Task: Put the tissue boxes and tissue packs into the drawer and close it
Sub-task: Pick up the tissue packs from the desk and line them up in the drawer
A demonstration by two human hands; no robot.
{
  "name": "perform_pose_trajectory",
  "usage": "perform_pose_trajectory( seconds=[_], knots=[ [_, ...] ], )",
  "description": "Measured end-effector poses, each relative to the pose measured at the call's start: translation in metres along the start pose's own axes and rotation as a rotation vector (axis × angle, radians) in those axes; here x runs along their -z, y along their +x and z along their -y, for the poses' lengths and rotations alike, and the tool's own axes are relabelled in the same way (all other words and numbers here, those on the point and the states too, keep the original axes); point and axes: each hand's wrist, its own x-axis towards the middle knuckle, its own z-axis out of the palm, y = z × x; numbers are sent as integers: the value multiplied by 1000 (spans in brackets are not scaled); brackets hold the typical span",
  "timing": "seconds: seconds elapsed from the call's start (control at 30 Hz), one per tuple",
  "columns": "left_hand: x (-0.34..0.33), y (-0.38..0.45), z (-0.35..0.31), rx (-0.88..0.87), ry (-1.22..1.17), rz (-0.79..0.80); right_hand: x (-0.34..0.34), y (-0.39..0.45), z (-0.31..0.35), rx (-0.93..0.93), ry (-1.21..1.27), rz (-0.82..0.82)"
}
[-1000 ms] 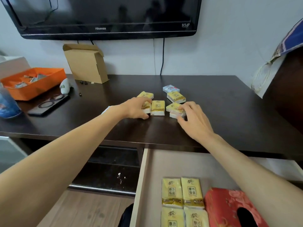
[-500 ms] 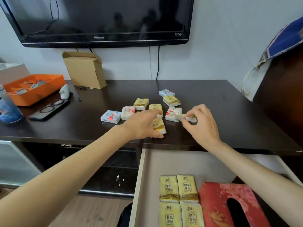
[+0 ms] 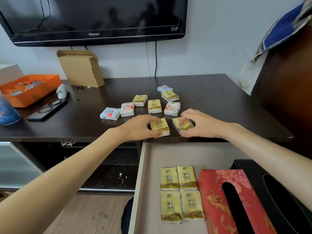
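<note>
My left hand point(image 3: 140, 126) grips a yellow tissue pack point(image 3: 160, 127) near the dark table's front edge point(image 3: 236, 137). Just to its right, my right hand point(image 3: 199, 124) pinches another yellow tissue pack point(image 3: 183, 125). Behind them several more small packs lie on the table, yellow ones point(image 3: 154, 106) and white and blue patterned ones point(image 3: 110, 113). Below the table edge the drawer point(image 3: 148, 183) stands open. It holds several yellow packs point(image 3: 179, 193), a red tissue box point(image 3: 219, 200) and a black tissue box point(image 3: 278, 200).
A cardboard box point(image 3: 81, 68) stands at the back against the wall under a wall-mounted TV point(image 3: 94, 19). At the left are an orange tray point(image 3: 28, 89), a phone point(image 3: 47, 109) and a blue bottle point(image 3: 6, 112). A dark cabinet point(image 3: 287, 81) rises at the right.
Both hands have drawn their yellow packs toward the front edge of the table, leaving the other packs behind. The view has tilted down, showing more of the drawer.
</note>
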Motion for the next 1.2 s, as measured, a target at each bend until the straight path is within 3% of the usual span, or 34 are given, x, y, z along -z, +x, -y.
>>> perform_pose_trajectory(
  seconds=[0.23,0.43,0.53,0.8,1.03,1.2],
  knots=[
    [-5,-4,-5,-7,110,-2,4,-4,6,-11,-60,67],
    [-3,-30,-28,-33,222,-44,1,-36,25,28,-186,-54],
    [-11,-68,-44,-79,120,-75,-6,-74,44,71,-109,-67],
    [-77,-181,-62,-177,0,156,-58,-185,83,164,-144,198],
    [-108,-207,-65,-275,21,184,-82,-198,83,182,-247,298],
    [-110,-203,-60,-322,-12,296,-90,-197,84,198,-270,356]
  ],
)
